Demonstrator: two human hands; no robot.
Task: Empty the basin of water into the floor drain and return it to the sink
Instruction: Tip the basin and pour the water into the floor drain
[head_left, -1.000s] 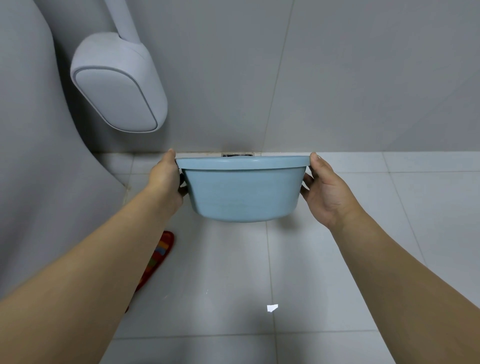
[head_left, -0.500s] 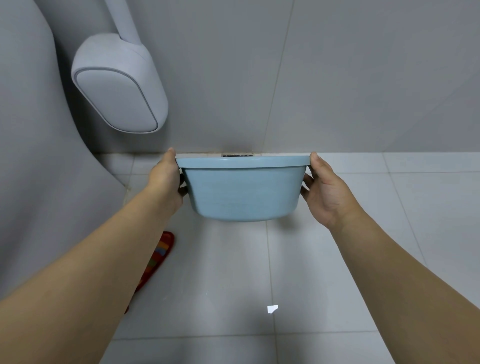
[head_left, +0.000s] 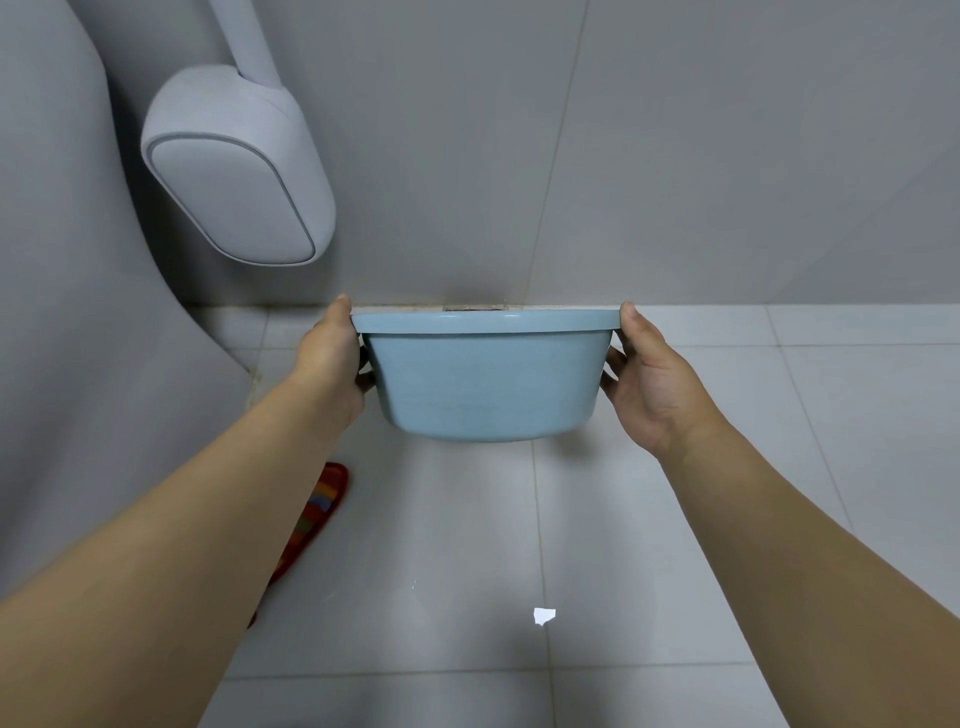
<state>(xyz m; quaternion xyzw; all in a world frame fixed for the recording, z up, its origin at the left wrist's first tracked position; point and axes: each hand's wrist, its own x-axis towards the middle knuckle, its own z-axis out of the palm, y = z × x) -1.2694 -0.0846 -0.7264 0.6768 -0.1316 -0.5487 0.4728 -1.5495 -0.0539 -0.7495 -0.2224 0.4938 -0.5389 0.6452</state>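
A light blue plastic basin (head_left: 485, 384) hangs above the white tiled floor, seen from its side so its inside and any water are hidden. My left hand (head_left: 332, 364) grips the rim on the left and my right hand (head_left: 649, 379) grips the rim on the right, thumbs on top. Just behind the far rim, a thin dark strip of the floor drain (head_left: 475, 308) shows where the floor meets the wall. The sink is out of view.
A grey wall-mounted holder (head_left: 234, 171) hangs at upper left beside a curved grey surface (head_left: 78, 312). A red striped slipper (head_left: 311, 519) lies under my left forearm. A small white scrap (head_left: 544, 616) rests on the floor tiles (head_left: 649, 571).
The basin and both hands have hardly moved; the far rim hides slightly more of the drain than before.
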